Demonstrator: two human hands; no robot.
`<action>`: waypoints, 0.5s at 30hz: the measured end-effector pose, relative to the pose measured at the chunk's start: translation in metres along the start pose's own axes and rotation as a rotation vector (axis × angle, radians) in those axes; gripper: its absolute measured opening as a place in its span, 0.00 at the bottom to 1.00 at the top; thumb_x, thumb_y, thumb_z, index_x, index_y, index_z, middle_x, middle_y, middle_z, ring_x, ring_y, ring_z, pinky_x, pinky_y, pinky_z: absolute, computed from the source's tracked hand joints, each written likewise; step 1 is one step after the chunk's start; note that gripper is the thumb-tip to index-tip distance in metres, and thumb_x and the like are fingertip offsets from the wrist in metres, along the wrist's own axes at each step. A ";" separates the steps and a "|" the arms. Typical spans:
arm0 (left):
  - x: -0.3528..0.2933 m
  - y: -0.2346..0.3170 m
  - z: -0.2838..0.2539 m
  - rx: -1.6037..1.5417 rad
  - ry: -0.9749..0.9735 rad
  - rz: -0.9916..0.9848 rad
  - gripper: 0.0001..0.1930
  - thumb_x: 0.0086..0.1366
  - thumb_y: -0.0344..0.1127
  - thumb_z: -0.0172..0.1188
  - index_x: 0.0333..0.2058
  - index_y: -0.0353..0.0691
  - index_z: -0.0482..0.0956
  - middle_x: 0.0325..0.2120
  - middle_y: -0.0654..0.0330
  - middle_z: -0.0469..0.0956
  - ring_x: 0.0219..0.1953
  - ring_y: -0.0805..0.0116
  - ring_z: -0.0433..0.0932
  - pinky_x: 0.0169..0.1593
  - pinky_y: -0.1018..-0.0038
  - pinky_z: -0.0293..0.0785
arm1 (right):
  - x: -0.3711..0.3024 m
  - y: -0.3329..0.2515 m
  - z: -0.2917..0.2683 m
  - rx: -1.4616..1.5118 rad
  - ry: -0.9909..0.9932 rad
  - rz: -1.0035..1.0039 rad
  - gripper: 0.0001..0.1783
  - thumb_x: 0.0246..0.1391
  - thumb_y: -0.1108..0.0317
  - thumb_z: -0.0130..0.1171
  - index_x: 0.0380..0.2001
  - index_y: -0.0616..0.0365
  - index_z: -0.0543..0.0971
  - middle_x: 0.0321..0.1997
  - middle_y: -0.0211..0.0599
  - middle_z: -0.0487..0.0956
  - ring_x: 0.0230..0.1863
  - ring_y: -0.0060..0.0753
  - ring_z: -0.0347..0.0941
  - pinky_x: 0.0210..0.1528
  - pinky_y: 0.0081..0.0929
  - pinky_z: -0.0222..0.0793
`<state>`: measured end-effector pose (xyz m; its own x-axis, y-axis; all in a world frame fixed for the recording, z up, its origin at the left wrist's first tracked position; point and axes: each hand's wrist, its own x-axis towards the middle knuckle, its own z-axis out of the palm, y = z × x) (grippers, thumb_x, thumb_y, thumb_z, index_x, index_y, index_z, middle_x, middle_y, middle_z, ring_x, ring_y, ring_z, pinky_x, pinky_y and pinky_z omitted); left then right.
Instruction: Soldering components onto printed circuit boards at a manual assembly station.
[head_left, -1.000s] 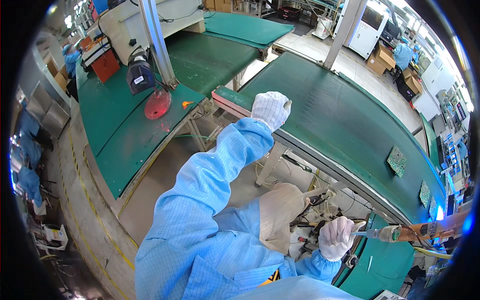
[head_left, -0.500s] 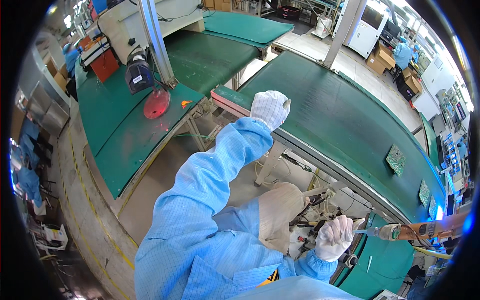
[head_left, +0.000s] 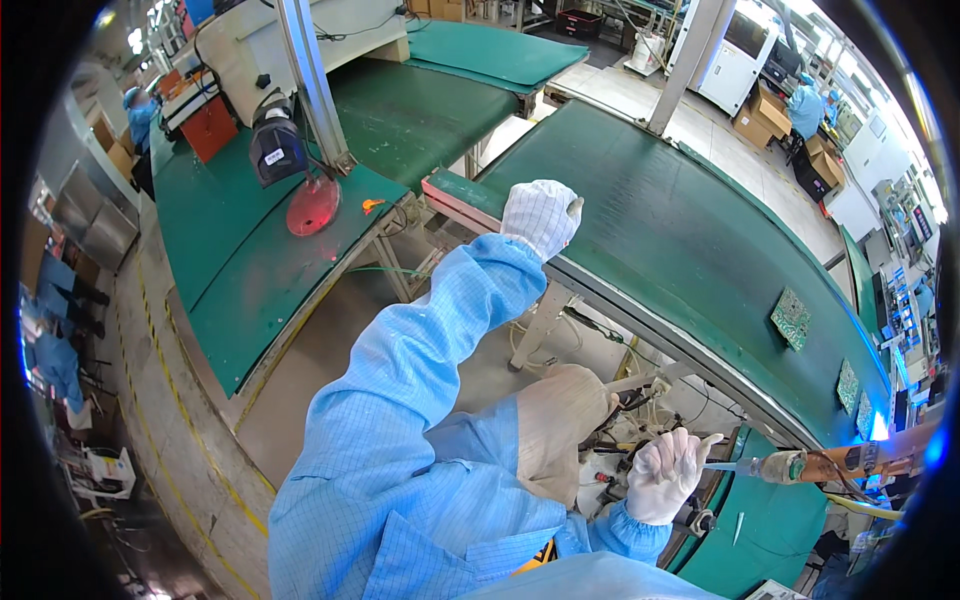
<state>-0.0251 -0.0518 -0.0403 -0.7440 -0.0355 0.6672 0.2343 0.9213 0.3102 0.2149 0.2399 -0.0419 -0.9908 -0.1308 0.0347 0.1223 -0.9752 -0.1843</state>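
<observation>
My left hand, in a white checked glove, is closed in a fist at the near edge of the green conveyor belt. Nothing shows in its fingers. Low on the right, my right hand is gloved too. Its fingers are loosely curled but apart, with one pointing right, and no held thing is visible. Close beside those fingers is the pale tapered tip of an orange-brown cylinder. Green circuit boards lie on the belt's right part, away from both hands.
A dark lamp-like device hangs over a red-lit disc on the left green table. Cables and a metal frame sit below the belt. At right is a lower green surface. Other people in blue work farther off.
The fingers of my right hand have loosened and lifted a little beside the pale tip. My left fist stays where it was.
</observation>
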 end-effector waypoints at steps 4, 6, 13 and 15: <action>0.001 0.001 -0.002 -0.003 -0.030 -0.018 0.09 0.57 0.40 0.61 0.24 0.44 0.81 0.23 0.56 0.80 0.30 0.57 0.80 0.38 0.63 0.76 | -0.002 -0.004 0.001 0.054 -0.009 -0.032 0.16 0.65 0.61 0.47 0.23 0.53 0.66 0.22 0.24 0.63 0.19 0.17 0.59 0.18 0.18 0.51; 0.001 0.002 -0.002 0.002 -0.034 -0.020 0.09 0.57 0.40 0.61 0.24 0.44 0.81 0.24 0.56 0.80 0.30 0.57 0.80 0.38 0.63 0.76 | -0.004 -0.005 0.004 -0.067 0.017 -0.095 0.13 0.64 0.63 0.47 0.24 0.53 0.66 0.23 0.25 0.63 0.19 0.18 0.59 0.17 0.18 0.53; 0.001 0.001 -0.001 -0.010 0.001 -0.004 0.09 0.57 0.40 0.61 0.23 0.43 0.81 0.23 0.56 0.80 0.30 0.56 0.80 0.37 0.63 0.77 | -0.010 0.005 -0.003 -1.143 0.107 -0.707 0.13 0.63 0.62 0.45 0.24 0.54 0.64 0.24 0.30 0.63 0.15 0.20 0.58 0.16 0.18 0.55; 0.000 0.001 -0.001 -0.015 0.010 -0.002 0.09 0.57 0.40 0.61 0.23 0.43 0.81 0.23 0.56 0.80 0.30 0.56 0.80 0.37 0.62 0.77 | -0.014 0.003 -0.008 -1.200 0.052 -0.733 0.11 0.63 0.67 0.44 0.26 0.56 0.64 0.22 0.31 0.64 0.18 0.21 0.60 0.18 0.18 0.58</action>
<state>-0.0243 -0.0512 -0.0391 -0.7384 -0.0407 0.6731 0.2422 0.9155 0.3211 0.2284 0.2398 -0.0511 -0.8114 0.3662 0.4556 -0.5127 -0.0713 -0.8556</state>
